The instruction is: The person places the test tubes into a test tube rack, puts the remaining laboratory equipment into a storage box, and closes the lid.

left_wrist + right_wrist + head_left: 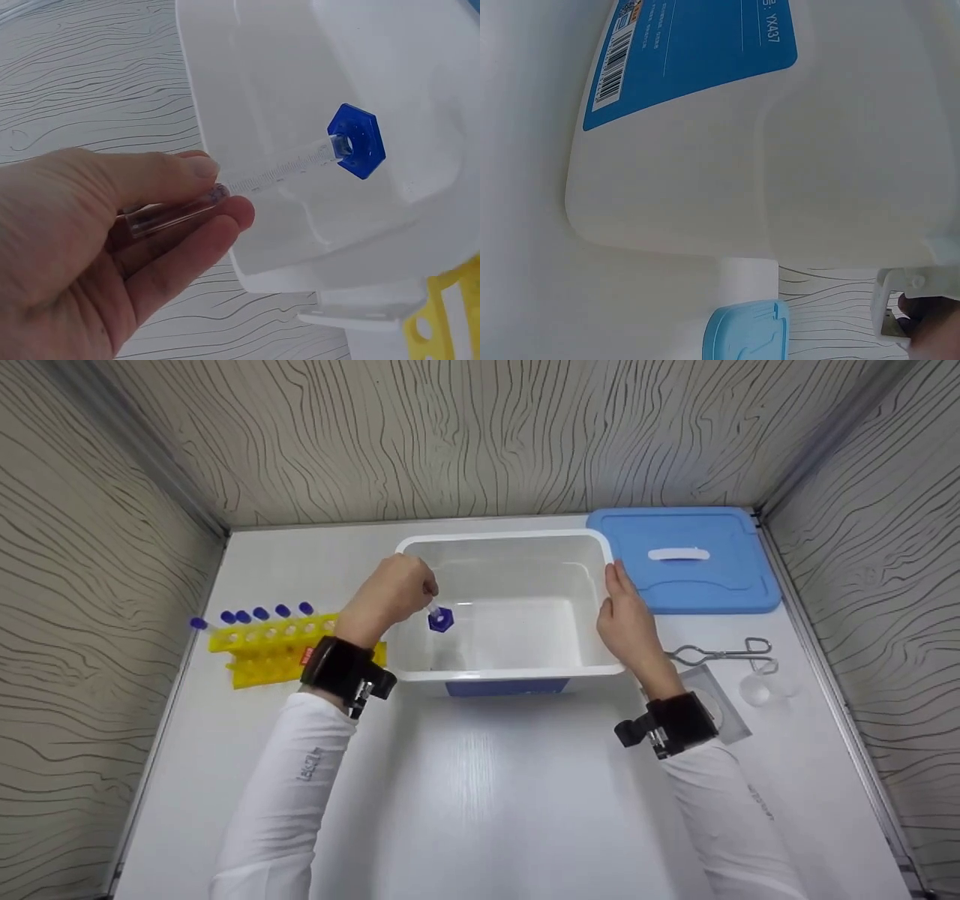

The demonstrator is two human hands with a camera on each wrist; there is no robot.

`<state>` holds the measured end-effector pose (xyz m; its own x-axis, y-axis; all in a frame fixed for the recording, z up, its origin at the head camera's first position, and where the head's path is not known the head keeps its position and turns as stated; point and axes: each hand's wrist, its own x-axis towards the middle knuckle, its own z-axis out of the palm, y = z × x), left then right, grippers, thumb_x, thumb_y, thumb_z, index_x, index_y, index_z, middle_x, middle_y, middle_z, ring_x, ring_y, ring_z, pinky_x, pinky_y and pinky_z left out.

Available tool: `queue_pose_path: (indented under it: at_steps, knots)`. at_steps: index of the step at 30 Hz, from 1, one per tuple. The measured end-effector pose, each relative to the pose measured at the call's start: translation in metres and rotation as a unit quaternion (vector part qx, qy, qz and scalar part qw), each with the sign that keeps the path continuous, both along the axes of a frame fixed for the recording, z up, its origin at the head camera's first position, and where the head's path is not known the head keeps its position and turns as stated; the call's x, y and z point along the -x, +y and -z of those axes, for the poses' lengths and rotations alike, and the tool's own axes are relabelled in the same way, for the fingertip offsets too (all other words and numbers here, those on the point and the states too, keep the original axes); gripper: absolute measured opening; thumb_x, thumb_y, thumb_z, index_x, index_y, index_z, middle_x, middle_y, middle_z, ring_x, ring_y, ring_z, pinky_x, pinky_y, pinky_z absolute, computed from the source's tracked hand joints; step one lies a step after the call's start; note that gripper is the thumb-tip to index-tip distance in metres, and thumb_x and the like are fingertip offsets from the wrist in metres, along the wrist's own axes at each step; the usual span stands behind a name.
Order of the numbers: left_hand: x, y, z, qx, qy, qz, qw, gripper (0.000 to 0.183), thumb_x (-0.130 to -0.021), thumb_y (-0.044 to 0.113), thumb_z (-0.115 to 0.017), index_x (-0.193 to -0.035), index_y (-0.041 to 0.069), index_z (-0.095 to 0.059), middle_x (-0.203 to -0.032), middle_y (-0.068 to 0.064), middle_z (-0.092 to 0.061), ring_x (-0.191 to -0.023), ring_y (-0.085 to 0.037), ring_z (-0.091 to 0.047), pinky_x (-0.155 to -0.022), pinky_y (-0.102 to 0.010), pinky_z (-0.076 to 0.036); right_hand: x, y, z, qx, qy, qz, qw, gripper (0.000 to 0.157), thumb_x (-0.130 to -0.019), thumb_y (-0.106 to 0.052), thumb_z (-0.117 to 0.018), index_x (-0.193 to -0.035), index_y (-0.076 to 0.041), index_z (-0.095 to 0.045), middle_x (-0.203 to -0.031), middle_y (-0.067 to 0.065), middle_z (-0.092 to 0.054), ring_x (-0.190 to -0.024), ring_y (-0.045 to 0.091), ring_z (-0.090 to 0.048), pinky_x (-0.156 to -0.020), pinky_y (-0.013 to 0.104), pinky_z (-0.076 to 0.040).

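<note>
My left hand [394, 589] reaches over the left wall of a white plastic storage bin [510, 536]. Between thumb and fingers it grips a clear graduated cylinder [277, 174] with a blue hexagonal base [361, 142]. The cylinder is tilted, its base pointing down into the bin and the printed scale showing along the tube. On the opposite side, my right hand [628, 626] holds the bin's right rim. The right wrist view looks at the bin's outer wall [675, 195] with its blue label [712, 52]; fingertips show there beside a white side handle [922, 281].
A yellow rack [270, 637] with several blue-capped tubes stands left of the bin. A blue lid [705, 585] with a white handle lies at the back right. Metal tongs [712, 654], a small clear glass vessel [756, 690] and a grey square [731, 720] lie to the right.
</note>
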<state>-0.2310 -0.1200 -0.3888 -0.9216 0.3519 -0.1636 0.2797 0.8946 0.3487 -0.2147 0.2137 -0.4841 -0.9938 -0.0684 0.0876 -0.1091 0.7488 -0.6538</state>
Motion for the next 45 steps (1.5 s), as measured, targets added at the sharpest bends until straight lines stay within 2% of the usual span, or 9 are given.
queue_pose_path:
  at_steps: [5,13,17,21,26,37,40,43,45]
  knots:
    - [0.006,0.004,0.011,0.022,-0.031,0.002,0.9993,0.024,-0.089,0.001,-0.062,-0.109,0.002,-0.076,-0.113,-0.014,-0.075,-0.107,-0.029,-0.069,-0.095,-0.039,-0.057,0.000,-0.001,0.000,-0.003,-0.005,0.001,1.000,0.057,-0.098,-0.004,-0.034,-0.153,0.008,-0.023,-0.164,0.026,-0.016,-0.150,0.044,-0.021,-0.122,0.055,-0.025]
    - [0.012,0.011,0.023,0.056,-0.080,-0.007,0.9952,0.030,-0.089,-0.002,-0.059,-0.114,0.004,-0.074,-0.120,-0.015,-0.072,-0.109,-0.029,-0.067,-0.098,-0.040,-0.055,-0.001,-0.002,0.000,-0.004,0.000,0.003,1.000,0.056,-0.098,-0.002,-0.034,-0.152,0.009,-0.024,-0.163,0.027,-0.017,-0.150,0.043,-0.022,-0.122,0.054,-0.026]
    - [0.015,0.014,0.030,0.078,-0.084,0.000,0.9934,0.028,-0.089,-0.002,-0.058,-0.112,0.003,-0.075,-0.118,-0.015,-0.072,-0.104,-0.029,-0.066,-0.098,-0.040,-0.055,-0.002,-0.003,-0.001,-0.001,0.003,0.002,1.000,0.056,-0.098,-0.002,-0.034,-0.152,0.009,-0.025,-0.163,0.028,-0.018,-0.150,0.043,-0.022,-0.122,0.054,-0.026]
    - [0.017,0.017,0.036,0.090,-0.083,-0.008,0.9924,0.021,-0.091,0.000,-0.057,-0.104,0.001,-0.074,-0.106,-0.015,-0.072,-0.087,-0.026,-0.062,-0.087,-0.037,-0.057,-0.002,-0.003,-0.001,0.000,0.002,0.005,1.000,0.057,-0.097,-0.002,-0.035,-0.152,0.009,-0.024,-0.163,0.027,-0.017,-0.150,0.043,-0.022,-0.122,0.054,-0.025]
    - [0.017,0.016,0.041,0.117,-0.081,-0.011,0.9897,0.014,-0.093,0.003,-0.054,-0.094,0.000,-0.068,-0.089,-0.012,-0.062,-0.075,-0.025,-0.053,-0.071,-0.034,-0.050,-0.002,-0.003,-0.001,-0.001,-0.002,0.003,1.000,0.057,-0.098,-0.003,-0.034,-0.153,0.008,-0.024,-0.163,0.027,-0.017,-0.150,0.043,-0.022,-0.122,0.054,-0.025]
    - [0.017,0.016,0.048,0.127,-0.099,-0.002,0.9869,0.016,-0.094,0.002,-0.052,-0.097,-0.001,-0.068,-0.084,-0.010,-0.057,-0.073,-0.024,-0.051,-0.066,-0.032,-0.046,-0.002,-0.004,0.000,-0.002,-0.014,0.003,1.000,0.057,-0.099,-0.004,-0.034,-0.154,0.007,-0.022,-0.164,0.024,-0.015,-0.152,0.041,-0.019,-0.125,0.052,-0.020]
    - [0.016,0.017,0.049,0.127,-0.104,-0.004,0.9865,0.017,-0.094,0.002,-0.053,-0.101,0.000,-0.068,-0.091,-0.013,-0.065,-0.076,-0.024,-0.054,-0.071,-0.033,-0.051,-0.001,-0.003,0.000,-0.002,-0.014,0.002,1.000,0.057,-0.099,-0.004,-0.034,-0.154,0.007,-0.022,-0.165,0.024,-0.014,-0.152,0.041,-0.018,-0.125,0.052,-0.020]
    - [0.016,0.019,0.049,0.133,-0.105,0.006,0.9855,0.021,-0.093,0.003,-0.055,-0.107,0.000,-0.070,-0.106,-0.016,-0.071,-0.085,-0.027,-0.059,-0.085,-0.038,-0.056,-0.001,-0.003,-0.001,0.000,-0.009,0.001,1.000,0.056,-0.099,-0.002,-0.034,-0.153,0.008,-0.022,-0.165,0.024,-0.014,-0.152,0.041,-0.019,-0.124,0.052,-0.022]
    - [0.017,0.021,0.049,0.141,-0.099,0.020,0.9849,0.024,-0.091,0.002,-0.056,-0.110,0.000,-0.071,-0.112,-0.017,-0.072,-0.092,-0.029,-0.063,-0.093,-0.041,-0.056,-0.001,-0.003,-0.001,0.001,-0.006,0.001,1.000,0.056,-0.099,-0.001,-0.034,-0.153,0.008,-0.022,-0.164,0.025,-0.014,-0.151,0.041,-0.019,-0.123,0.053,-0.023]
